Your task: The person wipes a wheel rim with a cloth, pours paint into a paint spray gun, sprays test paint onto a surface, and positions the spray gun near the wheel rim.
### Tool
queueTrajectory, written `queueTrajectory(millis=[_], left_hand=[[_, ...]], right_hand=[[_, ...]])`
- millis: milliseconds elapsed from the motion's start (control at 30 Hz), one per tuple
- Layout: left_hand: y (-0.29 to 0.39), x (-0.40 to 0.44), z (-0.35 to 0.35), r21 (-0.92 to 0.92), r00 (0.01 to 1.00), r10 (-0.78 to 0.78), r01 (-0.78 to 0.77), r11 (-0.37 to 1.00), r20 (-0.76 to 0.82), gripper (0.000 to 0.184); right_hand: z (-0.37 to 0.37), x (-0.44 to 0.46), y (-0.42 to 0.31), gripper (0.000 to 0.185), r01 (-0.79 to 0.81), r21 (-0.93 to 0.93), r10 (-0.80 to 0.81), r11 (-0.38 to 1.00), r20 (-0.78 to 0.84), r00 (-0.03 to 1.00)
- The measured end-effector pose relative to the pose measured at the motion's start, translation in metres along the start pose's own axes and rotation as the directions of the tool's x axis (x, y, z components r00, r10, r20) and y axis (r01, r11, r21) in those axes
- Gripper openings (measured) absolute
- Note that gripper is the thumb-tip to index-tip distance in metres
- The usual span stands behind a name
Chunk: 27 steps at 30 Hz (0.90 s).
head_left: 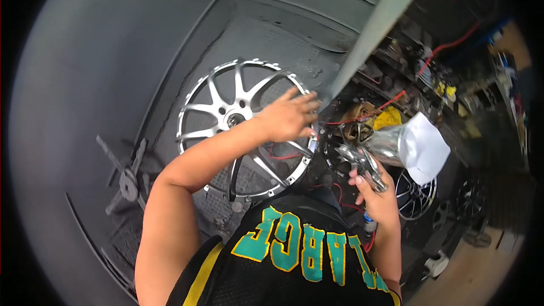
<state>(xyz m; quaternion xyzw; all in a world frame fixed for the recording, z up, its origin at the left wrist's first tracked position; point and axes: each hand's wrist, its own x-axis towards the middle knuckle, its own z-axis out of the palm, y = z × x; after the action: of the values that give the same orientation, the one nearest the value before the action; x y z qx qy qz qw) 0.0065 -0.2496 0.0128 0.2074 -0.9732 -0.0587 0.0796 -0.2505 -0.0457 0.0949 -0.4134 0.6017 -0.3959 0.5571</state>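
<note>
A silver multi-spoke wheel rim (240, 92) stands in front of me, its spokes spreading from a central hub. Over its right side is my left hand (289, 116), fingers spread and holding nothing; whether it touches the rim is unclear. To the right, my right hand (377, 190) is wrapped round a metal spray gun (362, 164). On the gun sits a clear cup (387, 140) wrapped in plastic, with a white paper piece (425, 148) at its end. A red hose shows behind the spokes.
A pale post (374, 28) rises beyond the rim. Another dark-spoked wheel (416, 192) lies at the right, near cluttered shelves (430, 73). At the left, a spoked grey stand (129, 184) is near the grey wall (96, 68). Yellow material (387, 118) lies beyond the cup.
</note>
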Motion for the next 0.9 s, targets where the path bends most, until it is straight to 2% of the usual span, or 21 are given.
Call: queueTrajectory(millis=[67,133,200,267,300,333,400,433,467,533,567,600,667,800,833,867,900], left_hand=[[0.043,-0.01,-0.018,-0.114,0.997,0.021,-0.013,0.993,0.071,0.039],[0.094,-0.027,-0.01,-0.37,0.993,0.115,-0.118,0.922,-0.03,0.028],[0.139,-0.044,-0.003,-0.702,1.0,0.006,-0.019,0.712,-0.021,0.021],[0.175,-0.045,0.021,-0.903,0.973,-0.232,0.1,0.417,0.001,0.017],[0.185,-0.044,0.027,-0.912,0.943,-0.306,0.236,0.336,0.131,0.022],[0.201,-0.042,0.029,-0.907,0.933,-0.338,0.246,0.343,0.125,0.022],[0.232,-0.034,0.028,-0.981,0.918,-0.394,0.034,0.192,-0.045,0.025],[0.245,-0.033,0.022,-0.97,0.917,-0.392,0.16,0.182,0.077,0.03],[0.254,-0.032,0.009,-0.908,0.884,-0.371,0.371,0.193,0.283,0.037],[0.278,-0.029,0.041,-0.948,0.881,-0.471,0.191,0.256,0.051,0.039],[0.295,-0.03,0.045,-0.99,0.855,-0.505,0.143,0.014,0.117,0.037],[0.312,-0.029,0.039,-0.983,0.82,-0.547,0.094,-0.157,0.166,0.035],[0.339,-0.035,0.072,-0.971,0.755,-0.627,0.238,-0.01,0.192,0.03],[0.366,-0.031,0.042,-0.863,0.642,-0.737,0.477,0.167,0.212,0.023],[0.365,-0.029,0.012,-0.865,0.639,-0.702,0.498,0.065,0.315,0.023],[0.372,-0.031,0.011,-0.899,0.612,-0.734,0.438,0.005,0.294,0.023],[0.38,-0.033,0.01,-0.928,0.583,-0.765,0.37,-0.049,0.273,0.023]], right_hand=[[-0.009,-0.005,0.003,0.057,-0.005,-0.021,0.006,1.0,0.039,0.999],[-0.019,-0.012,0.01,0.058,-0.009,-0.048,0.014,0.999,0.095,0.995],[-0.025,-0.01,0.017,0.059,-0.005,-0.008,0.006,1.0,0.145,0.989],[-0.031,-0.008,0.012,0.059,-0.03,0.003,0.028,1.0,0.256,0.966],[-0.038,-0.007,0.013,0.059,-0.032,0.014,0.025,0.999,0.353,0.935],[-0.038,-0.009,0.008,0.059,-0.066,-0.007,0.063,0.998,0.424,0.903],[-0.038,-0.013,0.007,0.06,-0.046,0.062,0.0,0.997,0.586,0.81],[-0.038,-0.014,0.003,0.059,-0.045,0.036,0.011,0.998,0.645,0.764],[-0.039,-0.007,0.007,0.057,0.14,0.003,-0.095,0.99,0.749,0.656],[-0.034,-0.011,-0.003,0.056,0.161,0.022,-0.111,0.987,0.813,0.571],[-0.032,-0.014,-0.01,0.058,-0.002,0.003,-0.002,1.0,0.855,0.519],[-0.029,-0.014,-0.014,0.06,0.099,0.001,-0.045,0.995,0.895,0.445],[-0.022,-0.026,-0.024,0.061,-0.029,-0.038,0.046,0.999,0.921,0.388],[-0.019,-0.039,-0.026,0.06,-0.038,-0.086,0.093,0.996,0.954,0.284],[-0.02,-0.04,-0.022,0.062,-0.033,-0.061,0.067,0.998,0.968,0.242],[-0.02,-0.043,-0.021,0.063,-0.03,-0.033,0.039,0.999,0.979,0.201],[-0.02,-0.047,-0.022,0.061,0.076,-0.003,-0.013,0.997,0.977,0.214]])
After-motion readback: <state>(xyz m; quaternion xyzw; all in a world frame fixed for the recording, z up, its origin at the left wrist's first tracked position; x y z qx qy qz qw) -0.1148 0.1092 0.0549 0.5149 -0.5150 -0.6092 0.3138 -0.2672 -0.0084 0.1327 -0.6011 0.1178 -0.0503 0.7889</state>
